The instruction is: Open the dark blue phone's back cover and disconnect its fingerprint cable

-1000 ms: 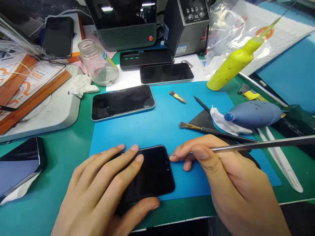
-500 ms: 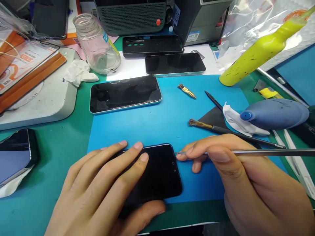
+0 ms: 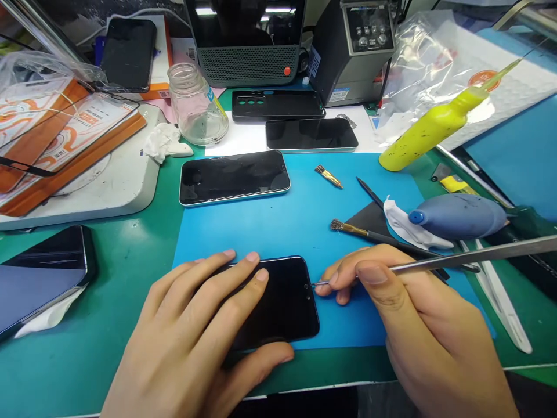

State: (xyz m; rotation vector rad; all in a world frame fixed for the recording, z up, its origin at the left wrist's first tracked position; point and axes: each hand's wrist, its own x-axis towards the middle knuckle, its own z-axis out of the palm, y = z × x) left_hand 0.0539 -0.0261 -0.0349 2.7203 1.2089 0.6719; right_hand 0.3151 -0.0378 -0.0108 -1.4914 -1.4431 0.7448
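Note:
A black-screened smartphone (image 3: 282,302) lies face up at the near edge of the blue mat. My left hand (image 3: 200,325) holds it down, with fingers across the screen and far edge and the thumb by the near edge; the hand covers the phone's left part. In my right hand (image 3: 404,313) is a slim pointed metal tool (image 3: 461,259), pinched between thumb and fingers. Its fine tip meets the phone's right short edge, close to the small camera holes. Whether the tip is in the seam is too small to tell.
Beyond the hands are a second phone (image 3: 235,179), a third phone (image 3: 311,134), a phone case (image 3: 278,105) and a glass jar (image 3: 198,110). On the right lie brushes (image 3: 348,227), a blue air blower (image 3: 461,215) and a yellow bottle (image 3: 426,133). Another phone (image 3: 47,273) sits left.
The tool tip has slid a little toward me along the phone's short edge, and the tool's rear end now slants up. My left hand keeps its hold; the camera view has shifted.

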